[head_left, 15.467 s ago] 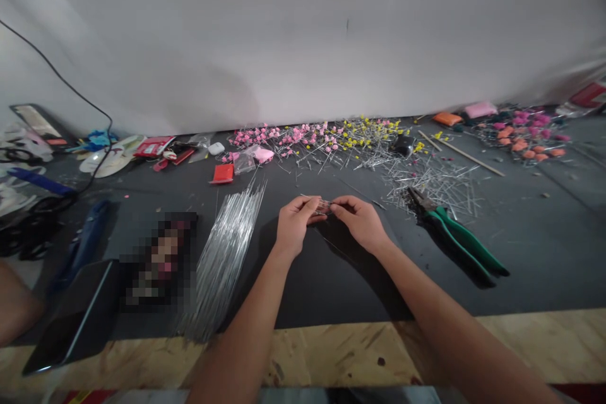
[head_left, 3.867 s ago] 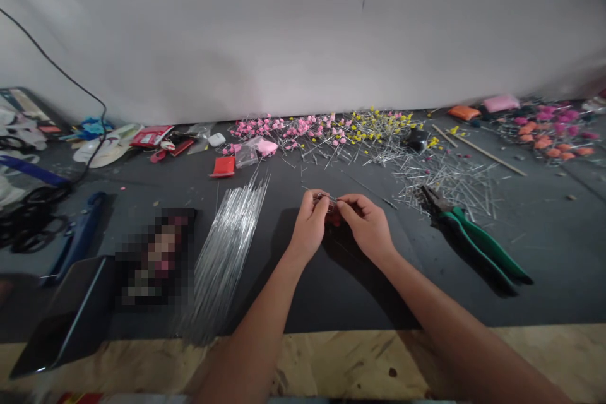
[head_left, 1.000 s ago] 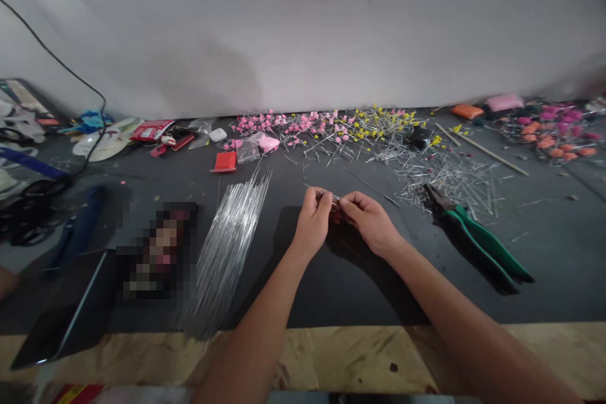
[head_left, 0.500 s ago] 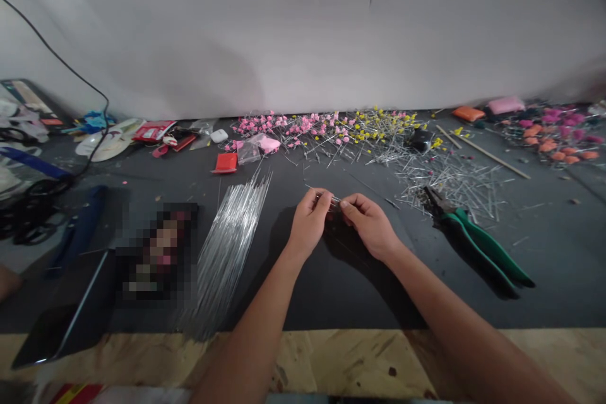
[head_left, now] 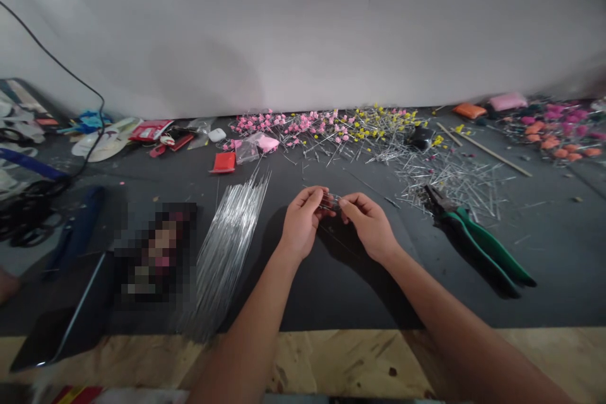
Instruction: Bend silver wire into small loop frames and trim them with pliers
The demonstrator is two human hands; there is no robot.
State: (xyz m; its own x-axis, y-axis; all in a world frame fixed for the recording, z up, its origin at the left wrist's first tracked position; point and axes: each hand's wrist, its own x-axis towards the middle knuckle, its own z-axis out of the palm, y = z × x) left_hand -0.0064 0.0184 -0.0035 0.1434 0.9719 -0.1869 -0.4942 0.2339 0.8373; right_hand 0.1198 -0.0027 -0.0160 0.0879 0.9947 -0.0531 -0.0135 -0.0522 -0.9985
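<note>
Over the dark table, my left hand [head_left: 303,219] and my right hand [head_left: 368,221] face each other a short gap apart. Thin silvery wires [head_left: 333,199] span between their fingertips, pinched by both hands; how many is too fine to tell. To the left of my hands lies a bundle of long straight wires [head_left: 231,233]. On the right, green-handled pliers [head_left: 483,246] rest with their jaws against a scatter of short wire pieces [head_left: 459,183].
Behind my hands lie wire stems with pink heads [head_left: 288,125] and yellow heads [head_left: 383,123]. A red packet [head_left: 224,162] sits at left. A wooden stick [head_left: 497,154] and orange and magenta pieces [head_left: 553,132] are at right. A dark tablet-like slab [head_left: 61,322] overhangs the front edge.
My left hand has shifted slightly left and turned, so the gap between the hands is wider and more of the wires shows. My right hand has barely moved.
</note>
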